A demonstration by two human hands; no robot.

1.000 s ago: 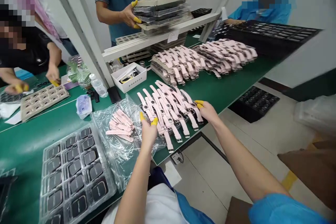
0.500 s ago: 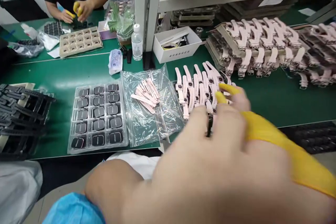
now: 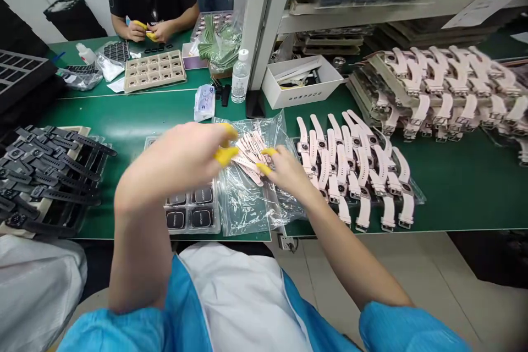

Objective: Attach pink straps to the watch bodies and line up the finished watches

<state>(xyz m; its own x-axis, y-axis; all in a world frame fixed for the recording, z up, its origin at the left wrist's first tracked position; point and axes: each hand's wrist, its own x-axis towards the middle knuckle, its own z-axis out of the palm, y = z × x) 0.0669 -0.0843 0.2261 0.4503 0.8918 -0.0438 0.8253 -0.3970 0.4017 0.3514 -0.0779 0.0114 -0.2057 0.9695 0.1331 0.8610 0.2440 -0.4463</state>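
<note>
Centrally, a pile of straps (image 3: 252, 146) is lying on or inside a bag (image 3: 243, 217) on the table (image 3: 466, 198); which of the two, the view is not settling. The left hand (image 3: 200, 148), blurred, is hovering at the pile's left side, while the right hand (image 3: 287, 173) is meeting its right edge. Both are pointing their tips inward, probably because thin, crossing straps are calling for a fingertip hold. Gaps are showing between the tips, but whether either hand is pinching a strap, one cannot tell. The bag is presumably keeping the straps together and off the table. The pink watches (image 3: 350, 165) are sitting just to the right, perhaps for easy reach, overlapping to save room.

Counted: two hands are showing two yellow covers (image 3: 226, 156) each; one white box (image 3: 303, 92) and one bottle (image 3: 240, 80) are standing near the post (image 3: 274, 16). Four black squares (image 3: 202, 218) are showing in the clear tray (image 3: 216, 223), the left arm (image 3: 142, 253) hiding part of it. Straps and watches are overlapping too closely for a sure count.
</note>
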